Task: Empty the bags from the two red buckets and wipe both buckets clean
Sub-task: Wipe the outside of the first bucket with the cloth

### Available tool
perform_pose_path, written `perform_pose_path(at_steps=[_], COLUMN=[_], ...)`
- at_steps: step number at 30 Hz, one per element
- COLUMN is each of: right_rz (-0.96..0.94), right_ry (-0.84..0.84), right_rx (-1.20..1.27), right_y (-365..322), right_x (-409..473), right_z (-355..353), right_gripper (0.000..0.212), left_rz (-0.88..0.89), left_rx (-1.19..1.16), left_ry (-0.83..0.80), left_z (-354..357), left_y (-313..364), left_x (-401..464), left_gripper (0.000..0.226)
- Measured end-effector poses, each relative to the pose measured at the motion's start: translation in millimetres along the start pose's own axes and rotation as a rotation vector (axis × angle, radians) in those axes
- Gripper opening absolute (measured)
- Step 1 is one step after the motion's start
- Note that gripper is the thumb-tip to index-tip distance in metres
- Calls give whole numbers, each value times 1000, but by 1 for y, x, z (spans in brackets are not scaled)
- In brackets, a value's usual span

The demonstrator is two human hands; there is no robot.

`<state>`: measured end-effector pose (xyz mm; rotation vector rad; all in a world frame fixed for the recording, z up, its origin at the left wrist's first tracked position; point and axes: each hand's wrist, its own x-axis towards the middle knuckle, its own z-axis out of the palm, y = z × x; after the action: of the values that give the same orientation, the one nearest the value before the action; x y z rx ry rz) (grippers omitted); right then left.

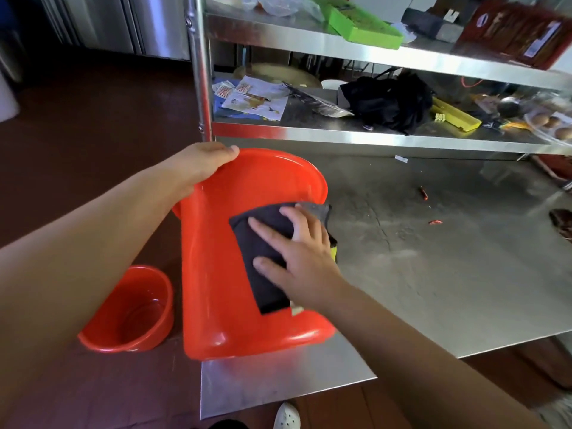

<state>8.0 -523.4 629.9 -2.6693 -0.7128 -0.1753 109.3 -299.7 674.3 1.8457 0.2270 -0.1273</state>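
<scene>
I am seeing my left grip [198, 164] curling over the rim of the bucket [216, 274] lying tipped on the desk [433, 274] edge, while my right grip [297, 258], fingers spread flat, is pressing a dark cloth [260, 243] against its side, and the second bucket [130, 311] is sitting on the floor [93, 119] just beside.

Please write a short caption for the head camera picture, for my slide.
Left hand holds the tilted red bucket on the steel table while the right hand presses a dark cloth against its outside.
</scene>
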Motion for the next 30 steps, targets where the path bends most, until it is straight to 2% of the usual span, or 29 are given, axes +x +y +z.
perform_pose_path(at_steps=[6, 10, 15, 17, 21, 24, 26, 30], right_rz=[182, 89, -44, -51, -78, -102, -96, -90], right_ry=[40, 9, -47, -78, -113, -107, -99, -61], right_rx=[97, 21, 16, 38, 40, 34, 51, 67], right_y=[14, 6, -4, -5, -6, -5, -4, 1], right_x=[89, 78, 11, -12, -39, -45, -40, -16], right_z=[-12, -6, -4, -4, -1, 1, 1, -4], right_gripper=[52, 54, 57, 58, 58, 58, 57, 57], left_rz=[23, 4, -40, -15, 172, 157, 114, 61], left_rx=[-146, -158, -143, -77, 263, 486, 561, 321], left_ry=[-1, -5, 27, 56, 124, 122, 185, 211], left_z=[2, -10, -29, -31, -17, -1, 5, 4], left_y=[-11, -17, -28, -24, -1, 8, 8, 3], left_x=[-5, -13, -27, -24, -14, -8, -2, 3], left_gripper=[17, 20, 19, 16, 15, 50, 56, 62])
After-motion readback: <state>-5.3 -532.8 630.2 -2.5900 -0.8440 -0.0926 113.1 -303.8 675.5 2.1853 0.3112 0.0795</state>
